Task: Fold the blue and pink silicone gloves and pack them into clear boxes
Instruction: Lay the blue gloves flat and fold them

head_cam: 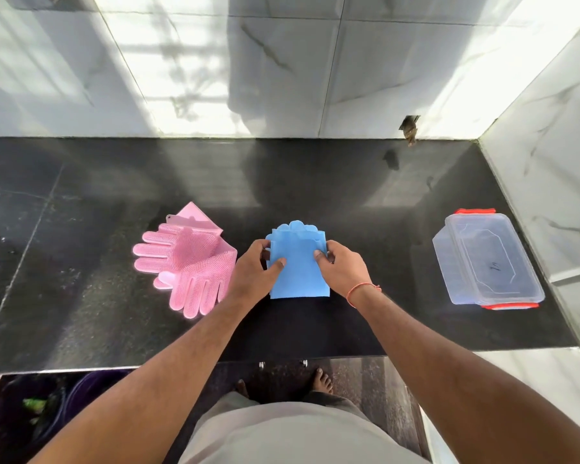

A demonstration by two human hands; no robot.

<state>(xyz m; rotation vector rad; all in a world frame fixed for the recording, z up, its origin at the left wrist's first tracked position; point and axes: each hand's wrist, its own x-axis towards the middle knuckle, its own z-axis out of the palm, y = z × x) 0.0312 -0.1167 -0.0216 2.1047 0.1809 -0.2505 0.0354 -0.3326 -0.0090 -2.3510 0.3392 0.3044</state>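
The blue silicone gloves (298, 272) lie folded into a flat rectangle on the black counter (81, 313), fingertips peeking out at the far edge. My left hand (257, 266) grips the folded bundle's left side, thumb on top. On its right side my right hand (340, 269) pinches it the same way. The pink silicone gloves (188, 262) lie unfolded to the left, one overlapping the other, fingers pointing left and toward me. A clear box (486, 259) with red latches stands at the right, its lid on.
White marble wall tiles rise behind the counter and along its right side (549, 162). A small dark hole in the wall (409, 128) sits at the counter's back right. My feet and the floor show below the counter's front edge.
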